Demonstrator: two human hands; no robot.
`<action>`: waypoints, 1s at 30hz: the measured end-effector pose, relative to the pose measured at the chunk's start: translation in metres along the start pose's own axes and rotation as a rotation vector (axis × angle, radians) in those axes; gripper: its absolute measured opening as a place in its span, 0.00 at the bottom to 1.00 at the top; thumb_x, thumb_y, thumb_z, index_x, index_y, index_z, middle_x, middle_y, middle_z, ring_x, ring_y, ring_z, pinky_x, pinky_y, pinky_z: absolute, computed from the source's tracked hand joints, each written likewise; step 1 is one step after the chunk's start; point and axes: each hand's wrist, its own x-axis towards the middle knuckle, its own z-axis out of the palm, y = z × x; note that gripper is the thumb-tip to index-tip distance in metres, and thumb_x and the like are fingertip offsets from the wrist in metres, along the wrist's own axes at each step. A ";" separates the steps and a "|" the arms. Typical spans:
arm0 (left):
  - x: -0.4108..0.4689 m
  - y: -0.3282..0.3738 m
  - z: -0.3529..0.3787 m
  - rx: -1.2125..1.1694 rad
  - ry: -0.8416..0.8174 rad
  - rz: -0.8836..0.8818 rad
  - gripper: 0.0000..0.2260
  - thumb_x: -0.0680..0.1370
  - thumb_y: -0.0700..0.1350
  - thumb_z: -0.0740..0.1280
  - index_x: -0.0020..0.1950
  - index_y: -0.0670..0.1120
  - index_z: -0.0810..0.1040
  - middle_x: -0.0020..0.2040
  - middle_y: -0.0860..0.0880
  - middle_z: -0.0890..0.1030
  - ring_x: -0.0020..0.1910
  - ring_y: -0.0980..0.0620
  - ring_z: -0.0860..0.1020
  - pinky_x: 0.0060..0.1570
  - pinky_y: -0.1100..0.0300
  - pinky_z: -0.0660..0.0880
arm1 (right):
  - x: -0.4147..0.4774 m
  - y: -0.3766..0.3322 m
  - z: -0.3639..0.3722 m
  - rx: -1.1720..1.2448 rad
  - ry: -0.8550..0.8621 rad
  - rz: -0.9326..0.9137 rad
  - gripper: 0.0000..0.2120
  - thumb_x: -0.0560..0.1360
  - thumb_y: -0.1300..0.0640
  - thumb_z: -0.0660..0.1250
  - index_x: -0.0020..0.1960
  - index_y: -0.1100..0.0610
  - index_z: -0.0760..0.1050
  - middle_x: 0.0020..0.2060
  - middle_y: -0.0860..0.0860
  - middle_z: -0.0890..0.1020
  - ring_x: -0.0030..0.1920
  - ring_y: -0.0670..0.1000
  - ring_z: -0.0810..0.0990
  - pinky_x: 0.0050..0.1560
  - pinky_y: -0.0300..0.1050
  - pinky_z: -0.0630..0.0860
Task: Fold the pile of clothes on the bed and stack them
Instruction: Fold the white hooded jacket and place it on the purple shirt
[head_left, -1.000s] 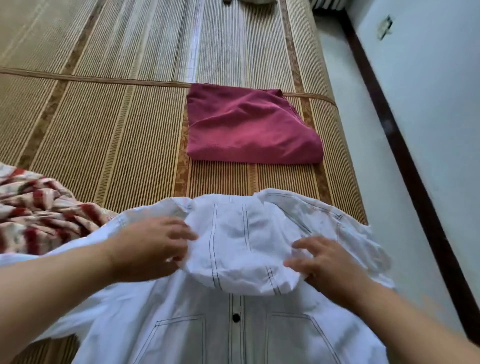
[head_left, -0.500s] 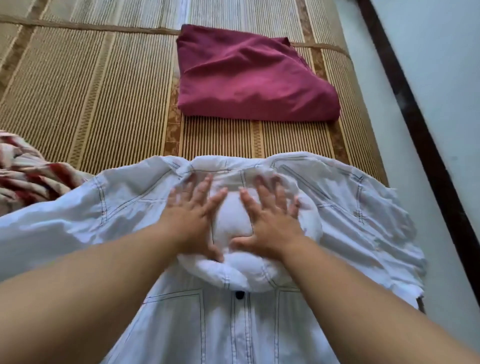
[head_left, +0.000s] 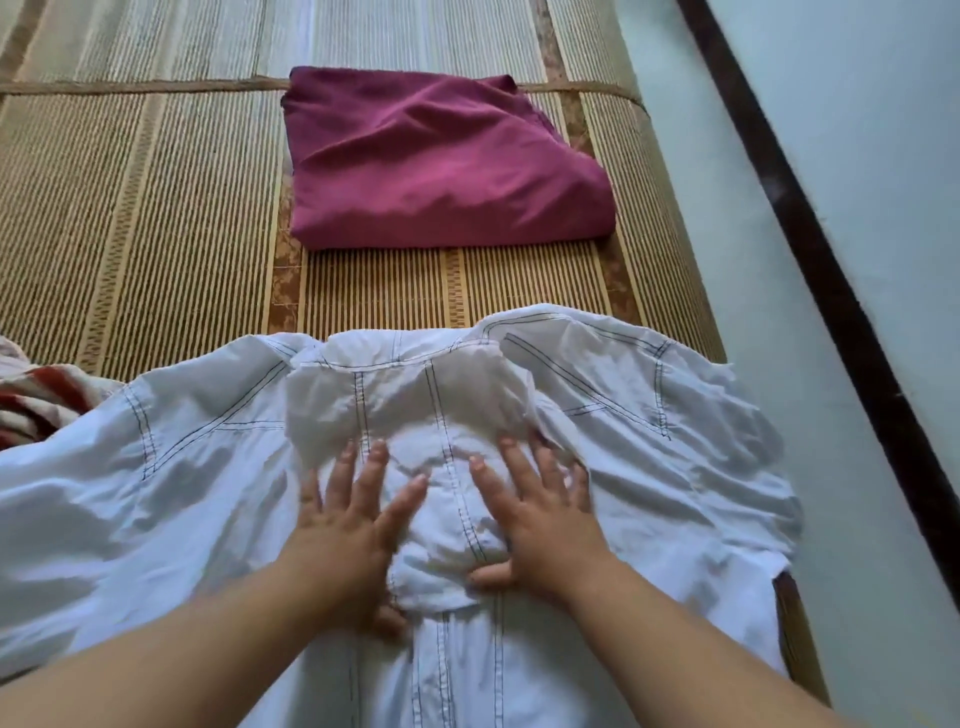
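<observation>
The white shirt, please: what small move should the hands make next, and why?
Probably sweep both outward. The left hand and right hand lie flat on the bunched collar of the shirt, whose shoulders either side are creased and whose sleeves are not yet folded in.

head cam | faces forward and down | close above white shirt (head_left: 649, 441) | single view

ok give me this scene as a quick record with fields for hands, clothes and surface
in work: white shirt, spread out, not yet folded
left hand: flat, fingers spread, pressing the shirt's collar area
right hand: flat, pressing beside it
folded: maroon garment, apart beyond the shirt
unfolded: striped cloth, crumpled at left edge
surface: woven mat
</observation>
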 end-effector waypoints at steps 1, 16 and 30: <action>0.000 0.011 -0.004 -0.060 0.000 -0.022 0.65 0.53 0.80 0.63 0.61 0.57 0.13 0.60 0.44 0.12 0.63 0.37 0.18 0.68 0.32 0.36 | -0.005 0.005 -0.005 0.054 0.059 0.002 0.52 0.64 0.26 0.64 0.76 0.39 0.37 0.76 0.45 0.33 0.76 0.54 0.35 0.71 0.67 0.37; 0.112 0.248 -0.102 -0.435 -0.110 -0.166 0.67 0.49 0.72 0.75 0.56 0.69 0.16 0.56 0.46 0.10 0.55 0.36 0.12 0.62 0.26 0.36 | -0.086 0.232 0.049 1.290 0.274 0.871 0.34 0.78 0.35 0.52 0.74 0.57 0.66 0.72 0.55 0.68 0.72 0.54 0.66 0.72 0.45 0.60; 0.126 0.253 -0.099 -0.401 -0.192 -0.266 0.70 0.39 0.74 0.70 0.57 0.67 0.14 0.48 0.49 0.07 0.49 0.38 0.12 0.61 0.26 0.35 | -0.083 0.325 0.032 2.521 0.815 0.972 0.11 0.80 0.55 0.61 0.50 0.62 0.77 0.40 0.58 0.85 0.44 0.56 0.81 0.55 0.59 0.74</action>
